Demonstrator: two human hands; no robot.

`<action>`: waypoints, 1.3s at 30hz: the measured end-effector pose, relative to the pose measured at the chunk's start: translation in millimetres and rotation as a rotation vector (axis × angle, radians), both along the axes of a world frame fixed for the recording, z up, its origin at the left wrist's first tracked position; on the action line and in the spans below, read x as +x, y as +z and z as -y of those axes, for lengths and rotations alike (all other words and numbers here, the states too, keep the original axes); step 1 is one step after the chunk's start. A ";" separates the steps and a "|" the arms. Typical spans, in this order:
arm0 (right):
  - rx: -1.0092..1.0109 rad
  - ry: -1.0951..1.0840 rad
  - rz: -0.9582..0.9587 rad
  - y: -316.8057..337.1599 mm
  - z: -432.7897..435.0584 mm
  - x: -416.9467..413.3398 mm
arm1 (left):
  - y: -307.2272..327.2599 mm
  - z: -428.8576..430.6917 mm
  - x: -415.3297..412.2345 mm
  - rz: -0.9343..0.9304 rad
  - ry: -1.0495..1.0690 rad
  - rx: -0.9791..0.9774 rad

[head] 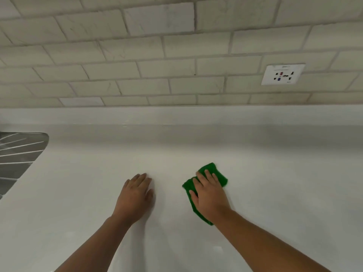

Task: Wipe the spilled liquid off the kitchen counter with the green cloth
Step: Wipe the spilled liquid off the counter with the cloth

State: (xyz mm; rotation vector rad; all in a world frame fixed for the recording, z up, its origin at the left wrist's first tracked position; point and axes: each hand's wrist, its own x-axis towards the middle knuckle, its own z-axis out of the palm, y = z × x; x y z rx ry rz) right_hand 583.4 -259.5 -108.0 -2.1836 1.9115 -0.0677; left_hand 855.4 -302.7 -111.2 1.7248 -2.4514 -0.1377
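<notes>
The green cloth [214,170] lies flat on the white kitchen counter [78,193], right of centre. My right hand [209,194] presses down on it with straight, spread fingers, covering most of the cloth. My left hand [135,195] rests flat on the bare counter to the left of the cloth, fingers together and straight, holding nothing. No spilled liquid stands out on the white surface; a faint sheen shows near the front at the counter's lower middle.
A ribbed steel sink drainer [17,154] sits at the left edge. The tiled wall [157,65] rises behind the counter's low upstand, with a white power socket [282,74] at the right.
</notes>
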 end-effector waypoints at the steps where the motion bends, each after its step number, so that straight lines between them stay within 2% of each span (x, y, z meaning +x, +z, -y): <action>1: 0.026 -0.009 -0.021 0.8 -3.6 -2.0 | -2.4 7.4 8.4 -0.009 0.004 -0.004; 4: 0.102 -0.090 -0.072 3.4 -13.6 -27.5 | -3.2 29.6 27.2 -0.035 0.022 -0.028; 7: 0.087 -0.204 -0.105 1.6 3.0 -64.2 | -2.8 57.7 44.9 -0.050 0.043 -0.018; 11: -0.037 -0.425 -0.040 -8.7 73.8 -98.9 | -5.0 94.2 62.6 -0.015 0.028 -0.004; 15: -0.078 -0.571 0.032 -10.1 139.6 -75.6 | -5.0 117.3 67.8 0.011 -0.003 -0.005; 22: 0.109 -0.409 -0.128 3.6 227.0 45.0 | -4.8 124.4 81.1 -0.052 -0.007 -0.058; 27: 0.038 -0.096 -0.071 -0.4 253.4 133.7 | -8.7 112.3 105.7 -0.122 0.050 -0.112; 33: -0.081 0.275 0.074 -6.2 200.1 192.1 | -5.0 91.4 124.5 -0.164 0.129 -0.132; 36: -0.098 0.331 0.162 -3.0 157.8 187.1 | -1.3 82.0 116.8 -0.207 0.150 -0.145; 39: -0.120 0.287 0.127 7.6 122.2 174.3 | 7.5 72.3 98.7 -0.262 0.228 -0.094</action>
